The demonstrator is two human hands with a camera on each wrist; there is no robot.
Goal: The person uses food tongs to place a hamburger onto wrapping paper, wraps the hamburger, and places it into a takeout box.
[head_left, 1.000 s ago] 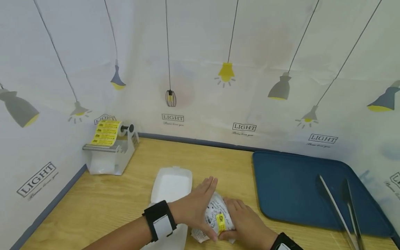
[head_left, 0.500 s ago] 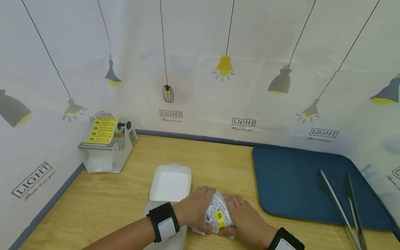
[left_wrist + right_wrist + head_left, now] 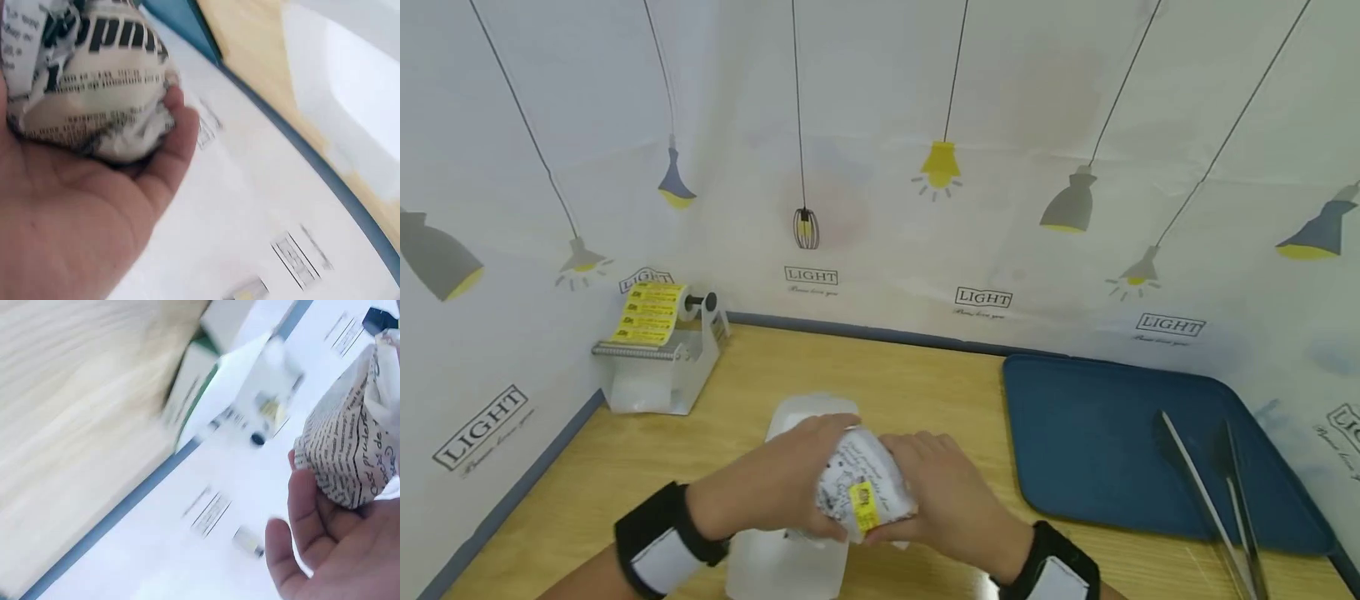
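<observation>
Both hands hold a round parcel wrapped in white printed paper, a yellow sticker on its near side. My left hand grips its left side and my right hand its right side. It is raised over the right part of an open white clamshell box, which the left hand and forearm partly cover. In the left wrist view, the fingers curl under the printed paper. The right wrist view has the parcel against the right hand's curled fingers.
A label dispenser with a roll of yellow stickers stands at the back left. At the right lies a blue tray with metal tongs resting across its front edge. A printed sheet hangs behind the wooden table.
The left hand's fingers went from spread to curled round the parcel. Both hands have since lifted the parcel and moved it left, from beside the clamshell box to over it.
</observation>
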